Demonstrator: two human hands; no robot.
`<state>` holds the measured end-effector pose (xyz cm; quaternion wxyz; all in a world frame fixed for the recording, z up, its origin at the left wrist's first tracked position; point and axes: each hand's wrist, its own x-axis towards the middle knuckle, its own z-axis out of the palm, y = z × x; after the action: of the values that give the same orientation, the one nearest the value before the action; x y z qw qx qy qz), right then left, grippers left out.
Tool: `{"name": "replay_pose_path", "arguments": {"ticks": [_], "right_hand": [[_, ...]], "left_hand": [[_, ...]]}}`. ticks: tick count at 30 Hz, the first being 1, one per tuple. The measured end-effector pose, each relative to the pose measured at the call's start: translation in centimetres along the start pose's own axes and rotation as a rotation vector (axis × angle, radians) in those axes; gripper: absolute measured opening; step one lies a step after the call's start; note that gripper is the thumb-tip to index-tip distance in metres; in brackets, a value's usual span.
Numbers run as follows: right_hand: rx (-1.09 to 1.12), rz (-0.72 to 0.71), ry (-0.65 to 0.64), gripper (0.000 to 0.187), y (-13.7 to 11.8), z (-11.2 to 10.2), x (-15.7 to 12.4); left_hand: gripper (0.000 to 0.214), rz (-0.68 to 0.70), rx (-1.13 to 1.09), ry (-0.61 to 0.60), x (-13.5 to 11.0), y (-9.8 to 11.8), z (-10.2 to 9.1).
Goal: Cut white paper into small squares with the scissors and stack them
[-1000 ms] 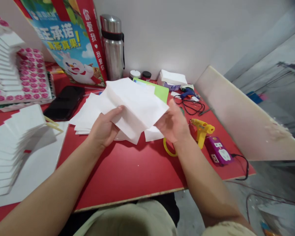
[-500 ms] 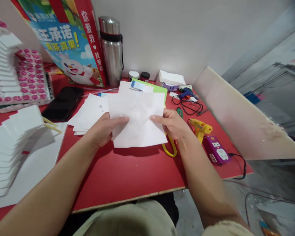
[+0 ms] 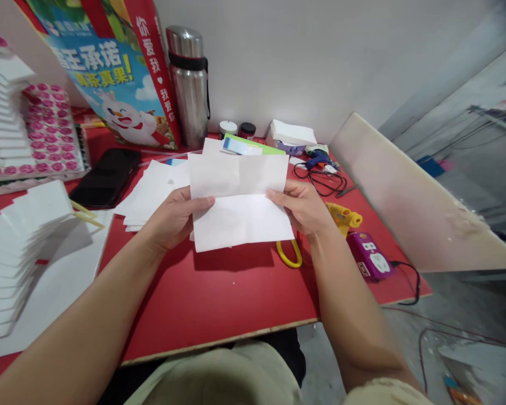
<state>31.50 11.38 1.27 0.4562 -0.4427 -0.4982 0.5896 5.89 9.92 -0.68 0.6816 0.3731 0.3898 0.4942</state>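
Observation:
A sheet of white paper [image 3: 240,216] with a crease across its middle is held up over the table. My left hand [image 3: 179,216] grips its left edge, thumb on the near face and fingers behind. On the right edge my right hand [image 3: 303,208] pinches it the same way. The paper's upper part tilts away from the crease. Other white sheets [image 3: 152,191] lie on the table behind my left hand. Below the paper's right corner shows a yellow loop handle [image 3: 290,254]; the rest of it is hidden.
On the red table [image 3: 219,304] stand a steel flask [image 3: 188,90], a printed bag [image 3: 109,79] and a fanned white paper structure [image 3: 21,247]. A black phone [image 3: 107,177] lies at left. To the right are a yellow glue gun [image 3: 342,218], a purple power box [image 3: 369,256] and a slanted board [image 3: 413,197].
The paper now bends along a horizontal crease, its upper part tilting back. My hands have shifted slightly right, still gripping both edges.

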Motion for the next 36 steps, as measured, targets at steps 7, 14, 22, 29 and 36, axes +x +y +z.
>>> {"name": "replay_pose_path", "arguments": {"ticks": [7, 14, 22, 29, 36], "right_hand": [[0.024, -0.003, -0.011, 0.013, -1.3, 0.0, -0.3], [-0.036, 0.0, -0.043, 0.005, -1.8, -0.4, -0.7], [-0.12, -0.029, -0.064, 0.006, -1.5, -0.7, -0.7], [-0.215, -0.111, -0.053, 0.027, -1.8, -1.7, -0.6], [-0.229, -0.117, -0.119, 0.065, -1.0, -1.1, -0.2]], "left_hand": [[0.013, 0.021, 0.039, -0.015, -0.3, 0.7, 0.6], [0.008, 0.03, 0.081, -0.131, -0.8, 1.4, 0.6], [0.033, 0.031, 0.163, -0.165, -0.8, 0.9, 0.1], [0.028, 0.046, 0.326, -0.127, -0.7, 0.3, 0.0], [0.052, 0.081, 0.197, 0.085, 0.1, 0.0, 0.0]]}}
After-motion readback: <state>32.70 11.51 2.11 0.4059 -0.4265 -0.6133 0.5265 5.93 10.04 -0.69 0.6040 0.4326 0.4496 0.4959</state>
